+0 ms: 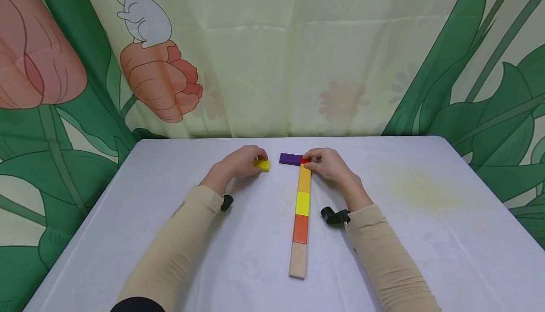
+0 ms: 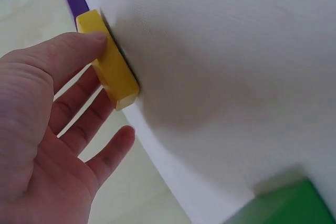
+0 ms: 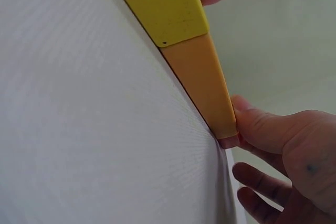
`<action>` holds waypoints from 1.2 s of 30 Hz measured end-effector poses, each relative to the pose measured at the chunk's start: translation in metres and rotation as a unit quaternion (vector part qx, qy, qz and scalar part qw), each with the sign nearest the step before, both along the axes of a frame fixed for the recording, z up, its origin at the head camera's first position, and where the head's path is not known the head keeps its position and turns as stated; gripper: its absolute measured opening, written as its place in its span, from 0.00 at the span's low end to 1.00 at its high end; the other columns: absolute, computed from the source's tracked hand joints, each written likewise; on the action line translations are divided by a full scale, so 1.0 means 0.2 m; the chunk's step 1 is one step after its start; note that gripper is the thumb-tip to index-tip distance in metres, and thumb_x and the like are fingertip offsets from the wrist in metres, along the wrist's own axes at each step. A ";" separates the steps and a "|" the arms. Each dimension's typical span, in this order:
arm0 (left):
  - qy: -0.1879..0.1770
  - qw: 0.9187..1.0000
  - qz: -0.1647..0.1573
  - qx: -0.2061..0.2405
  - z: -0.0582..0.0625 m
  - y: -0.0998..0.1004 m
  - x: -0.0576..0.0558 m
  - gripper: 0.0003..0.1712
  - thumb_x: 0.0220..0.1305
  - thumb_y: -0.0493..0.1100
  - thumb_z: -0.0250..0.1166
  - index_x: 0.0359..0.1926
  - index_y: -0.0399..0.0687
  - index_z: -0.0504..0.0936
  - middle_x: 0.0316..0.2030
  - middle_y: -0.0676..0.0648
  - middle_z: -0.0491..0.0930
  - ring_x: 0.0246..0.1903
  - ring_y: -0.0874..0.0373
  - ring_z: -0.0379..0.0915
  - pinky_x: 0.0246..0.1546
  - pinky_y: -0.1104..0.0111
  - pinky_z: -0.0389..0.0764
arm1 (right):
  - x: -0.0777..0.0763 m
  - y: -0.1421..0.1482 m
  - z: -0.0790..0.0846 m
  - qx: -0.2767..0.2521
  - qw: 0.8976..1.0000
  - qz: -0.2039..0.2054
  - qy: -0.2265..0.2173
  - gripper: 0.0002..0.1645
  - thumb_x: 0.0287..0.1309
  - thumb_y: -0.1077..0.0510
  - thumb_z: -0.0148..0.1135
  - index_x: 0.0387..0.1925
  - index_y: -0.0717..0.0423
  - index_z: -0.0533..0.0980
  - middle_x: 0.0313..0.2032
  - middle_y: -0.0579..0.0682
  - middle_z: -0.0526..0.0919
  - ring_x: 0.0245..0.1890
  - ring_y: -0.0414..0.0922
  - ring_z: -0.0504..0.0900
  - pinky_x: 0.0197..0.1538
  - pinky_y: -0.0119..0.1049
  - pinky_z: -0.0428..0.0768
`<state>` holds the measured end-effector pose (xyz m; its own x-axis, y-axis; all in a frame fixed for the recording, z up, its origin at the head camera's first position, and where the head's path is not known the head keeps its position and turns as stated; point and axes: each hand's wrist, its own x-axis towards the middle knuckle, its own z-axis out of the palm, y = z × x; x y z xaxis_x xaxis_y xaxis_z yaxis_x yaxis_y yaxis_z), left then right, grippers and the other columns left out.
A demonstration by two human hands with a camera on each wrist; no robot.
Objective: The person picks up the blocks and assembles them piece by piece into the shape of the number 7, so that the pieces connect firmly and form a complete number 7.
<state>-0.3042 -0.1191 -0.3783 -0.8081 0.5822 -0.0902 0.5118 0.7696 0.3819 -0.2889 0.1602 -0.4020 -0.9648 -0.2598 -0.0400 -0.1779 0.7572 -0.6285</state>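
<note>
Notably, left hand grips yellow block apart from row; right hand pinches red block, we judge, to steady row's end.

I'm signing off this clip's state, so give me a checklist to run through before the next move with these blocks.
1. Left hand holds the small yellow block: ok.
2. Right hand has its fingers on the red block: ok.
3. Purple block lies crosswise to the row: ok.
4. Row straight from orange block to plain wooden block: ok.
5. Small yellow block touching the purple one: not ok, a gap shows.
6. Small yellow block resting on the table: cannot tell.
</note>
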 end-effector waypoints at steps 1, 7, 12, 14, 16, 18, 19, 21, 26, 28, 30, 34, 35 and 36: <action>0.002 1.000 -0.001 -0.001 0.00 0.01 -0.01 0.15 0.66 0.35 0.66 0.53 0.39 0.82 0.48 0.44 0.81 0.50 0.50 0.73 0.60 0.61 0.73 | 0.00 0.00 0.00 0.000 1.000 0.000 0.001 0.17 0.67 0.58 0.66 0.56 0.53 0.83 0.63 0.56 0.77 0.61 0.58 0.72 0.67 0.52 0.69; 0.012 1.000 -0.003 -0.001 -0.01 0.06 -0.04 0.16 0.66 0.35 0.66 0.55 0.39 0.82 0.50 0.43 0.81 0.51 0.50 0.74 0.60 0.62 0.72 | 0.00 0.00 0.01 0.002 1.000 -0.003 0.000 0.18 0.67 0.57 0.66 0.56 0.54 0.83 0.64 0.57 0.76 0.60 0.58 0.73 0.67 0.53 0.69; 0.011 1.000 0.013 -0.008 -0.02 0.09 -0.05 0.17 0.66 0.35 0.66 0.56 0.38 0.82 0.52 0.43 0.81 0.52 0.50 0.74 0.62 0.62 0.72 | 0.00 0.00 0.00 0.003 1.000 -0.003 -0.001 0.18 0.67 0.56 0.66 0.56 0.54 0.83 0.64 0.58 0.76 0.60 0.58 0.73 0.67 0.53 0.69; 0.010 1.000 0.022 -0.009 -0.02 0.10 -0.06 0.18 0.67 0.35 0.66 0.57 0.39 0.82 0.52 0.43 0.81 0.52 0.50 0.73 0.62 0.62 0.72 | 0.00 0.00 0.00 0.002 1.000 -0.002 0.000 0.18 0.67 0.56 0.66 0.56 0.54 0.83 0.63 0.58 0.76 0.60 0.58 0.73 0.67 0.53 0.69; 0.009 1.000 0.029 -0.010 -0.03 0.11 -0.06 0.18 0.67 0.35 0.66 0.57 0.39 0.81 0.53 0.43 0.81 0.53 0.50 0.73 0.62 0.62 0.71 | -0.01 0.00 0.00 0.000 1.000 -0.002 -0.001 0.18 0.67 0.56 0.66 0.56 0.54 0.83 0.63 0.58 0.76 0.60 0.58 0.74 0.67 0.53 0.69; 0.007 0.999 0.033 -0.008 -0.03 0.11 -0.07 0.18 0.67 0.34 0.66 0.57 0.39 0.81 0.53 0.43 0.81 0.54 0.50 0.73 0.63 0.62 0.71 | -0.01 0.00 0.00 -0.001 1.000 -0.002 0.000 0.17 0.66 0.56 0.67 0.56 0.54 0.83 0.63 0.58 0.77 0.59 0.58 0.74 0.67 0.53 0.69; 0.006 0.999 0.034 -0.007 -0.03 0.12 -0.07 0.18 0.67 0.34 0.66 0.58 0.39 0.81 0.53 0.43 0.81 0.54 0.50 0.73 0.63 0.62 0.70 | -0.01 0.00 0.00 0.001 1.000 0.000 0.000 0.17 0.66 0.56 0.67 0.56 0.54 0.83 0.63 0.58 0.77 0.59 0.58 0.74 0.66 0.53 0.69; 0.006 0.999 0.033 -0.006 -0.03 0.12 -0.08 0.19 0.67 0.34 0.65 0.58 0.39 0.81 0.53 0.43 0.81 0.55 0.50 0.73 0.64 0.62 0.70 | -0.01 0.00 0.00 0.001 1.000 0.000 0.001 0.18 0.66 0.56 0.67 0.56 0.54 0.83 0.63 0.57 0.77 0.59 0.58 0.74 0.66 0.53 0.69; 0.007 0.999 0.032 -0.003 -0.03 0.13 -0.09 0.18 0.67 0.33 0.65 0.58 0.38 0.81 0.53 0.43 0.81 0.55 0.50 0.73 0.63 0.62 0.70 | 0.00 0.00 0.00 0.000 1.000 0.001 0.001 0.18 0.66 0.56 0.66 0.56 0.54 0.83 0.63 0.57 0.77 0.59 0.58 0.74 0.67 0.53 0.69; 0.009 1.000 0.030 -0.001 -0.03 0.13 -0.09 0.18 0.67 0.33 0.64 0.58 0.38 0.81 0.53 0.42 0.81 0.55 0.49 0.74 0.63 0.62 0.70 | 0.00 0.00 0.00 -0.001 1.000 0.002 0.003 0.18 0.66 0.56 0.66 0.56 0.54 0.83 0.63 0.57 0.77 0.59 0.58 0.74 0.67 0.53 0.69; 0.007 1.000 0.029 0.001 -0.03 0.14 -0.10 0.19 0.67 0.32 0.63 0.58 0.38 0.81 0.54 0.42 0.81 0.55 0.49 0.74 0.63 0.62 0.70 | -0.01 0.00 0.00 -0.001 1.000 0.001 0.003 0.17 0.66 0.56 0.66 0.56 0.53 0.83 0.63 0.57 0.77 0.59 0.58 0.74 0.66 0.53 0.69; 0.006 1.000 0.028 0.001 -0.03 0.14 -0.11 0.19 0.66 0.31 0.62 0.58 0.38 0.81 0.54 0.42 0.81 0.56 0.49 0.73 0.63 0.62 0.70 | -0.01 0.00 0.00 -0.003 1.000 0.001 0.005 0.17 0.66 0.56 0.67 0.55 0.53 0.83 0.63 0.57 0.77 0.59 0.58 0.74 0.66 0.52 0.70; 0.005 1.000 0.028 0.002 -0.03 0.15 -0.11 0.19 0.66 0.31 0.62 0.58 0.38 0.81 0.54 0.42 0.81 0.56 0.49 0.73 0.63 0.62 0.70 | -0.01 0.00 0.00 -0.004 1.000 0.000 0.005 0.17 0.66 0.56 0.67 0.55 0.53 0.84 0.62 0.57 0.77 0.59 0.58 0.74 0.66 0.52 0.70; 0.005 1.000 0.027 0.002 -0.03 0.15 -0.12 0.19 0.66 0.31 0.62 0.58 0.38 0.81 0.54 0.42 0.81 0.56 0.49 0.73 0.63 0.62 0.70 | -0.01 0.00 0.00 -0.005 1.000 0.000 0.005 0.17 0.66 0.56 0.67 0.55 0.53 0.84 0.62 0.57 0.77 0.59 0.58 0.74 0.66 0.52 0.70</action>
